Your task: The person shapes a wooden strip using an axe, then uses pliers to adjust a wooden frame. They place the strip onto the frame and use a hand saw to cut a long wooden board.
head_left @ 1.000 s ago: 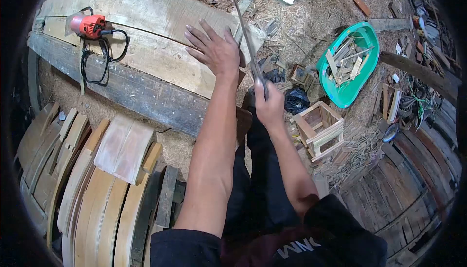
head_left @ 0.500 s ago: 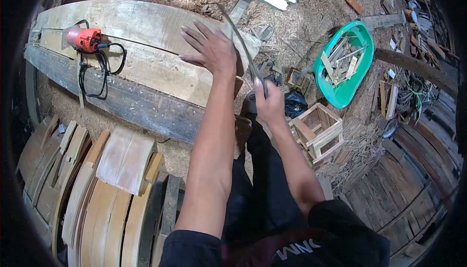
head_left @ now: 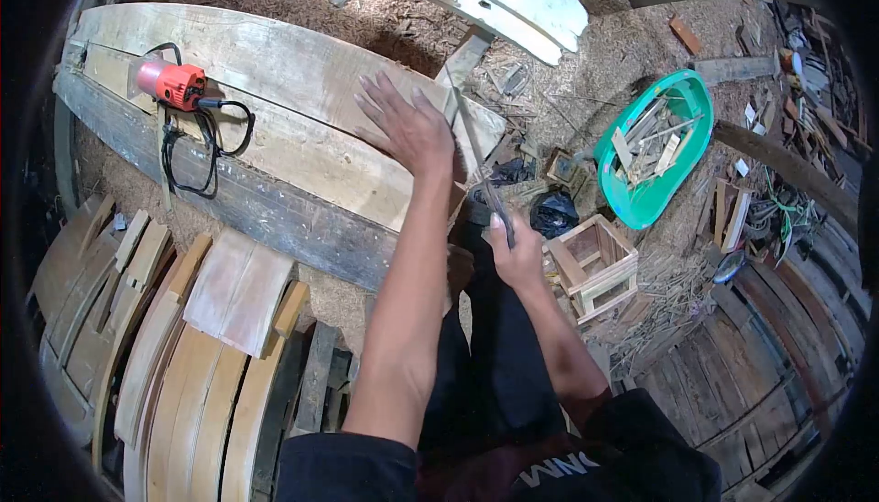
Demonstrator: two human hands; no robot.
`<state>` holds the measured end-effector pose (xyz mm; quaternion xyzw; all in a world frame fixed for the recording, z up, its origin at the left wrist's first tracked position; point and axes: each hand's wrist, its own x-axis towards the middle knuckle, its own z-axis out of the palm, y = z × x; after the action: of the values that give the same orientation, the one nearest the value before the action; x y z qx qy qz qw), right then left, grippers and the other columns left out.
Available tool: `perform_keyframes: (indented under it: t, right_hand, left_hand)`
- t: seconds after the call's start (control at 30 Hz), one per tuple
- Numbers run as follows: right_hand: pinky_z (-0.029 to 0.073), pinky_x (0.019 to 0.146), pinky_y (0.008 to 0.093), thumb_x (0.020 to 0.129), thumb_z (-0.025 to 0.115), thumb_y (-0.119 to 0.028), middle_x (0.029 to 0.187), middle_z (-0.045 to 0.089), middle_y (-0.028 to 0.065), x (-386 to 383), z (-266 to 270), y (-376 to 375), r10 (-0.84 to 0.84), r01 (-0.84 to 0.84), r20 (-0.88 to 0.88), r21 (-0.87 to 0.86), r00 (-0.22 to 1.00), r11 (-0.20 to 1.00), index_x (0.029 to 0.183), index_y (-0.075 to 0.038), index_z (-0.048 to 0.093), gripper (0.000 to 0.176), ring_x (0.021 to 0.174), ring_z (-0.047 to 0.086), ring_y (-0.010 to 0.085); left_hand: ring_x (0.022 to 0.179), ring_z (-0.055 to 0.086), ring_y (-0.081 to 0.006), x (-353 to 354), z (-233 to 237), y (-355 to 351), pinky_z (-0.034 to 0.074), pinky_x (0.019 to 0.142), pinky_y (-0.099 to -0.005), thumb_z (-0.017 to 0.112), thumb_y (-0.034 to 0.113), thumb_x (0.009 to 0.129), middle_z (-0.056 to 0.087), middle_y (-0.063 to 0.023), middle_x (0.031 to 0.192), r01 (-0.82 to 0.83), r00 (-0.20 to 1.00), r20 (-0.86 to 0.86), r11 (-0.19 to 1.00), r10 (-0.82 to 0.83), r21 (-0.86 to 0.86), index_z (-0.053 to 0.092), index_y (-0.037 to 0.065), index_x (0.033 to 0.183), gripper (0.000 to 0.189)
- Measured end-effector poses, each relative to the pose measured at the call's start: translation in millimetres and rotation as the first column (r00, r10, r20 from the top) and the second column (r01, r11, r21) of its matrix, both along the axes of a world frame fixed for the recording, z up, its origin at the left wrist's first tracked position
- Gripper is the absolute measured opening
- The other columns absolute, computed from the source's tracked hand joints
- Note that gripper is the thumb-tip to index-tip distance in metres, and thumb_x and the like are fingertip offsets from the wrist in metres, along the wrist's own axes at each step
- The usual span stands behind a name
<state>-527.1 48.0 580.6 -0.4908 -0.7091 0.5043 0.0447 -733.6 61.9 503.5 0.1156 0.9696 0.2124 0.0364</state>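
Beneath the left hand (head_left: 417,136), in the head view, lie the pale boards (head_left: 284,58), two lengths side by side with a dark seam between them. The fingers of that hand are spread wide and laid flat, grasping nothing; how hard they press, I cannot tell. The right hand (head_left: 520,255) has its fingers closed around the handle end of a saw (head_left: 482,172), the thumb along the top. The blade runs forward from this grip, passing just right of the left fingers at the boards' end; whether its teeth are in the wood is too blurred to say.

Compared with half a second ago, the whole view has shifted a little, and the right hand and saw sit farther back toward the body relative to the boards. The left hand keeps its place on them. I judge this to be the drawn-back part of a sawing stroke, with the left hand as the steady.

Well left of the left fingers, a red power tool (head_left: 171,84) rests on the boards. Right of the right fingers are a black bag (head_left: 554,216), a small wooden frame (head_left: 568,264) and, farther off, a green tub (head_left: 641,211) of offcuts.
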Motion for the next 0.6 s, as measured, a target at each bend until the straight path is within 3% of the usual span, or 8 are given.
perform_keyframes:
  t: [0.03, 0.17, 0.33, 0.37, 0.47, 0.6]
  right_hand:
    - [0.043, 0.054, 0.0397, 0.098, 0.059, -0.029, 0.067, 0.056, 0.0185, 2, -5, -1, -0.020, 0.020, -0.055, -0.011, 0.998, 1.000, 0.086, -0.001, 0.060, 0.030, 0.056, 0.057, 0.0288]
    - [0.043, 0.054, 0.0398, 0.098, 0.059, -0.029, 0.064, 0.056, 0.0179, -2, -3, 7, -0.022, 0.023, 0.002, -0.112, 1.000, 0.993, 0.086, -0.001, 0.059, 0.031, 0.055, 0.057, 0.0291]
    - [0.043, 0.054, 0.0405, 0.098, 0.059, -0.030, 0.061, 0.054, 0.0172, -44, 12, 27, -0.026, 0.030, 0.050, -0.087, 0.998, 0.996, 0.084, -0.001, 0.059, 0.031, 0.054, 0.057, 0.0279]
    - [0.044, 0.054, 0.0407, 0.098, 0.059, -0.029, 0.062, 0.055, 0.0181, -33, 10, 20, -0.006, 0.007, 0.048, -0.025, 0.999, 1.000, 0.084, -0.001, 0.059, 0.031, 0.055, 0.058, 0.0282]
    - [0.044, 0.054, 0.0407, 0.098, 0.059, -0.028, 0.064, 0.056, 0.0190, -3, 6, 2, -0.007, 0.009, 0.045, -0.062, 0.999, 0.998, 0.084, 0.000, 0.058, 0.031, 0.056, 0.059, 0.0290]
    - [0.046, 0.055, 0.0390, 0.099, 0.059, -0.028, 0.064, 0.058, 0.0177, -58, 2, 28, -0.026, 0.025, -0.018, -0.055, 0.999, 0.998, 0.088, 0.001, 0.061, 0.031, 0.055, 0.059, 0.0279]
  left_hand:
    - [0.152, 0.013, -0.0342, 1, -1, 3, 0.004, 0.117, -0.0645, 0.039, 0.033, 0.103, 0.015, -0.0150, 0.164, -0.027, 1.000, -0.014, 0.999, 0.027, -0.046, 0.025, 0.011, 0.155, 0.059]
    - [0.152, 0.014, -0.0318, 1, -5, 9, 0.003, 0.118, -0.0619, 0.037, 0.035, 0.102, 0.015, -0.0093, 0.165, -0.067, 0.997, -0.058, 0.988, 0.059, -0.141, 0.025, 0.013, 0.156, 0.059]
    - [0.152, 0.013, -0.0310, 5, -4, 8, 0.001, 0.118, -0.0608, 0.037, 0.035, 0.102, 0.015, -0.0093, 0.165, -0.068, 0.997, -0.060, 0.976, 0.056, -0.207, 0.025, 0.014, 0.156, 0.060]
    - [0.152, 0.013, -0.0309, 2, -5, 11, 0.001, 0.118, -0.0607, 0.037, 0.035, 0.101, 0.015, -0.0092, 0.165, -0.073, 0.996, -0.062, 0.975, 0.061, -0.208, 0.025, 0.014, 0.157, 0.060]
    - [0.152, 0.012, -0.0338, 0, -6, 10, 0.002, 0.118, -0.0627, 0.042, 0.033, 0.099, 0.014, -0.0117, 0.165, -0.059, 0.998, -0.040, 0.974, 0.051, -0.219, 0.022, 0.014, 0.157, 0.064]
    - [0.152, 0.014, -0.0339, 5, -8, 6, 0.003, 0.117, -0.0631, 0.042, 0.033, 0.099, 0.016, -0.0117, 0.165, -0.064, 0.997, -0.051, 0.974, 0.054, -0.216, 0.022, 0.014, 0.157, 0.064]
